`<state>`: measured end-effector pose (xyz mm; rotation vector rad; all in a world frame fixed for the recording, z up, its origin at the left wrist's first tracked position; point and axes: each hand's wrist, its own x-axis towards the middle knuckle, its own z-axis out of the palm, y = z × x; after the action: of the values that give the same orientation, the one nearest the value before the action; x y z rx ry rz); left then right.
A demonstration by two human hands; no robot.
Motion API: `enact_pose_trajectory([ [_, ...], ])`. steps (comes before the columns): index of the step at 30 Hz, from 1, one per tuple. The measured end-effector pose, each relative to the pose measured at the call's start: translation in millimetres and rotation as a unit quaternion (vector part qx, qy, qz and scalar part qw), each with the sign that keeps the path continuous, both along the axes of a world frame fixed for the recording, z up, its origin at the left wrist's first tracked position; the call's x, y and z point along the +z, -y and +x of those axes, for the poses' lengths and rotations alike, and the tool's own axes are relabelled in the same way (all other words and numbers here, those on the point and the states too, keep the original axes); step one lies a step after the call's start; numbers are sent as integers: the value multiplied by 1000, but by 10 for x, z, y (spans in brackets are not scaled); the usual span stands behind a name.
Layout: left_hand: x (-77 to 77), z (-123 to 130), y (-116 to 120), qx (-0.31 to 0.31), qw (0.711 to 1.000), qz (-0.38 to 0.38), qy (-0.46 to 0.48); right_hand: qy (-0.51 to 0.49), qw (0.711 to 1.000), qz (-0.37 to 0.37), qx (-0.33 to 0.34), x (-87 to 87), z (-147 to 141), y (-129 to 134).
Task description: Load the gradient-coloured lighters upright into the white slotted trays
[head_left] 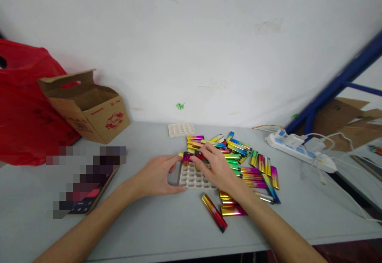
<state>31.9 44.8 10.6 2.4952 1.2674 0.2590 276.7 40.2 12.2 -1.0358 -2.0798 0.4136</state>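
Your left hand (159, 175) spans wide along the left edge of the tray (191, 180); your right hand (217, 167), nearer the loose lighters (253, 170) right of it, bends narrowly over an upright lighter (197, 155) at the tray's far end, grip unclear.

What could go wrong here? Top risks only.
1. The upright purple lighter at the far side of the nearer tray could tip if the left hand bumps it; the cells in front of it look bare.
2. The right hand works right beside the lighter pile, so a sideways move might scatter some.
3. The loose gold-and-red lighter lies between the forearms, toward the near table edge; an arm could nudge it off.
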Motion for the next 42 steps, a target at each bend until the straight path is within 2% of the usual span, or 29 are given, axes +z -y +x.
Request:
enact_pose_trajectory([
  [4, 11, 6, 4, 1, 1000, 2, 0, 41, 999, -18, -8, -10, -1, 2],
  [10, -9, 10, 0, -4, 1000, 4, -2, 82, 996, -17, 41, -90, -23, -27],
  [16, -18, 19, -5, -4, 1000, 6, 0, 247, 964, 79, -51, -60, -127, 33],
  [24, -49, 5, -26, -3, 1000, 15, 11, 309, 949, 46, -40, -26, -262, 8],
  [28, -58, 1, -39, 1, 1000, 10, 12, 310, 949, 25, -45, 88, -258, 22],
  [31, -47, 6, -37, 4, 1000, 0, 18, 265, 963, 19, -46, 193, -134, 258],
  [34, -27, 14, -30, 13, 1000, -4, 9, 244, 969, 24, -36, 192, 40, 698],
  [38, -1, 26, -26, 15, 1000, -4, -10, 284, 952, 89, -69, 4, 241, 1266],
  [42, 9, 53, -16, 24, 999, 4, -23, 290, 943, 122, -104, -187, 359, 1458],
])
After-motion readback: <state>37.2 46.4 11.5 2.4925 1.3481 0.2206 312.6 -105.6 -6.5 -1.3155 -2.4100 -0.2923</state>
